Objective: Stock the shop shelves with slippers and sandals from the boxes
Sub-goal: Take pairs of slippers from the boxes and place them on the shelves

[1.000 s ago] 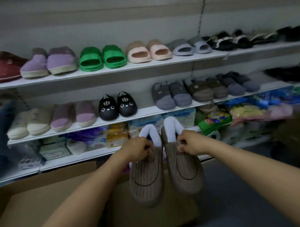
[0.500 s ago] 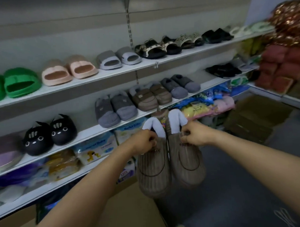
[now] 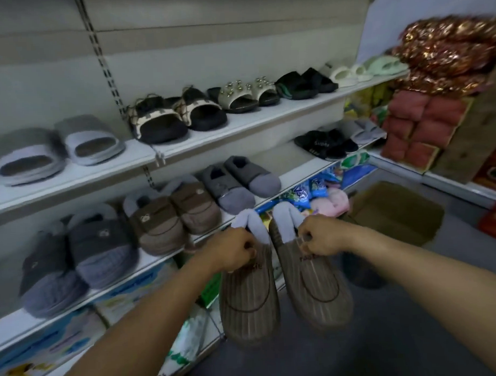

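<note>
I hold a pair of brown ribbed slippers with pale fleece lining, toes hanging down. My left hand (image 3: 232, 251) grips the left slipper (image 3: 249, 306) at its opening. My right hand (image 3: 319, 237) grips the right slipper (image 3: 315, 292) the same way. Both hang in front of the middle shelf (image 3: 297, 172), just below its edge. On that shelf stand brown bear slippers (image 3: 172, 215), grey slippers (image 3: 238, 182), dark grey slippers (image 3: 75, 261) and black slides (image 3: 324, 144). The upper shelf (image 3: 252, 117) carries grey slides (image 3: 57, 151), strappy sandals (image 3: 179, 114), studded sandals (image 3: 246, 91) and black sandals (image 3: 305, 83).
An open cardboard box (image 3: 394, 213) stands on the grey floor at the right. Packaged goods (image 3: 323, 193) fill the lowest shelf. Red and gold wrapped packs (image 3: 435, 97) are stacked on a side shelf at the right.
My view has swung further right along the shelves, and the green and pink slippers have left the frame. Both hands still hold the brown pair in the same grip.
</note>
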A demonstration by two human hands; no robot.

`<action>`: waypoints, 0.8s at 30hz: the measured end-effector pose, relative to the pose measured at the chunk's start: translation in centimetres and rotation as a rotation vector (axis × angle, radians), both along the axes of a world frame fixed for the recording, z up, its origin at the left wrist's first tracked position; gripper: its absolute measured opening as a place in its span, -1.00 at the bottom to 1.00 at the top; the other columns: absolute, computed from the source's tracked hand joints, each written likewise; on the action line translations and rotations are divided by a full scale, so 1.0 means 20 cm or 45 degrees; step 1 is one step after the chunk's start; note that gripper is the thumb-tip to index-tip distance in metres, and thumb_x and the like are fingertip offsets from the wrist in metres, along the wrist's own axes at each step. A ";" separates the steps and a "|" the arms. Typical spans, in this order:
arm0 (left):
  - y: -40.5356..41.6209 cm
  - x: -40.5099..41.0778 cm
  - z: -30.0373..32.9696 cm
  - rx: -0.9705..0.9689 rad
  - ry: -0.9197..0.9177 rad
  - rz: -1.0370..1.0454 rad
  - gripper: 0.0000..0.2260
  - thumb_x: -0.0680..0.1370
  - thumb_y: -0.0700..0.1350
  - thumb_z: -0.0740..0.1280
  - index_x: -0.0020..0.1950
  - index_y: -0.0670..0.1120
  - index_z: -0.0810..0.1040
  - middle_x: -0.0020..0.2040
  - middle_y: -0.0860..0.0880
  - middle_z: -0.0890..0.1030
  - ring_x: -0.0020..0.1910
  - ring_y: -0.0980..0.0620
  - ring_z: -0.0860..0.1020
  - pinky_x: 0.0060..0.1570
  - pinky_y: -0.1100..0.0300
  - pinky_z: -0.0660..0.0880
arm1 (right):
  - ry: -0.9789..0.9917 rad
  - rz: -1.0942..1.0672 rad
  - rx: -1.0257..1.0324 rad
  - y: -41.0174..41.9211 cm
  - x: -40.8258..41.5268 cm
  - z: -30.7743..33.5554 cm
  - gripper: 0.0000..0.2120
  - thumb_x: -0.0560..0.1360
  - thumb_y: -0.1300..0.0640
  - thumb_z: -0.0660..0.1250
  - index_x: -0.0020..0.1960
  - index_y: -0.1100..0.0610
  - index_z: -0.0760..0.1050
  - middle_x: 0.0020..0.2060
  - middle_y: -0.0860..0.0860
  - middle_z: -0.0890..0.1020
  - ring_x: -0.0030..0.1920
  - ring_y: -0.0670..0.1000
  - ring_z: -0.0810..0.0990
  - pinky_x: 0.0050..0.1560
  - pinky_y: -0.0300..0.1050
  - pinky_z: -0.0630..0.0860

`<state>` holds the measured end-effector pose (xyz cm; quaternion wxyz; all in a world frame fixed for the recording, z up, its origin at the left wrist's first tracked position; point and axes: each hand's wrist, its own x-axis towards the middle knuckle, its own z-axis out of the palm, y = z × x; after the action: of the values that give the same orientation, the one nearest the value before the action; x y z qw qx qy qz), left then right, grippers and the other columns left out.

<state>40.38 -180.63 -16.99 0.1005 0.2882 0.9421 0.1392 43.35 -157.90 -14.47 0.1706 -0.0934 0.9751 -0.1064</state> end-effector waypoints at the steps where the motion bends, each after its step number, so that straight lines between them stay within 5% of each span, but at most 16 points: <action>1: 0.07 -0.08 0.02 0.000 0.004 0.000 -0.89 0.49 -0.08 0.30 -0.23 -0.02 0.50 -0.21 -0.07 0.50 -0.18 -0.08 0.49 -0.28 0.13 0.38 | 0.018 -0.003 0.005 0.07 -0.07 0.02 -0.76 0.41 0.09 0.35 -0.38 0.05 0.37 -0.36 -0.04 0.43 -0.27 -0.01 0.45 -0.37 -0.18 0.32; 4: 0.28 -0.31 0.07 0.017 -0.027 0.029 -0.83 0.51 -0.10 0.29 -0.29 -0.07 0.45 -0.23 -0.12 0.53 -0.17 -0.16 0.54 -0.25 0.06 0.44 | 0.072 -0.016 0.039 0.28 -0.29 0.06 -0.79 0.41 0.11 0.33 -0.36 0.06 0.38 -0.34 -0.01 0.45 -0.23 0.03 0.47 -0.25 -0.08 0.40; 8: 0.52 -0.58 0.10 0.090 -0.052 0.103 -0.80 0.52 -0.14 0.27 -0.20 -0.27 0.52 -0.21 -0.31 0.55 -0.32 -0.09 0.44 -0.35 0.12 0.28 | 0.137 -0.023 0.035 0.53 -0.58 0.07 -0.74 0.44 0.10 0.30 -0.38 0.03 0.31 -0.33 -0.02 0.41 -0.21 0.04 0.45 -0.34 -0.16 0.30; 15: 0.97 -1.00 0.06 0.012 0.129 0.235 -0.79 0.56 -0.03 0.21 0.02 -0.05 0.61 -0.08 -0.12 0.60 -0.15 -0.14 0.55 -0.27 0.08 0.45 | 0.267 0.089 0.048 0.97 -1.11 0.01 -0.77 0.49 0.04 0.27 -0.13 0.22 0.52 -0.13 0.13 0.57 -0.11 0.12 0.54 -0.16 -0.03 0.44; 20: 1.23 -1.28 0.00 0.089 0.139 0.417 -0.78 0.57 -0.01 0.21 0.13 0.05 0.59 0.06 0.03 0.52 -0.01 -0.10 0.55 -0.18 0.18 0.40 | 0.250 0.251 -0.030 1.25 -1.53 0.02 -0.81 0.48 0.06 0.28 -0.18 0.19 0.49 -0.14 0.15 0.55 -0.13 0.13 0.55 -0.14 0.00 0.47; 24: 1.38 -1.47 -0.04 0.063 0.122 0.565 -0.75 0.59 -0.02 0.19 0.18 -0.03 0.57 0.14 -0.12 0.58 0.05 -0.15 0.55 -0.03 0.08 0.50 | 0.204 0.353 -0.070 1.35 -1.83 -0.01 -0.81 0.49 0.08 0.28 -0.28 0.06 0.38 -0.20 0.04 0.49 -0.14 0.08 0.52 -0.19 -0.08 0.44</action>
<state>11.06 -153.07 -17.84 0.0154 0.0827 0.9823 0.1671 6.82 -130.96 -14.68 0.1027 -0.2400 0.9601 -0.1006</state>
